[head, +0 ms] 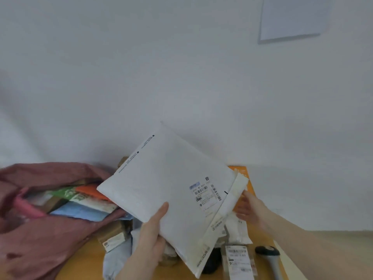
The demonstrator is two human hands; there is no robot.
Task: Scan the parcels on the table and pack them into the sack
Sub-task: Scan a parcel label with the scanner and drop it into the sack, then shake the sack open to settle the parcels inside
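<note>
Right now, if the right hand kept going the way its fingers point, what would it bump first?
Probably the white mailer: the right hand points at its flap edge, almost touching, though depth is unclear.

The wooden table (84, 257) bears the pink sack (40, 235) at left, small parcels (113, 237) centrally, a scanner (270, 257) near right.
</note>
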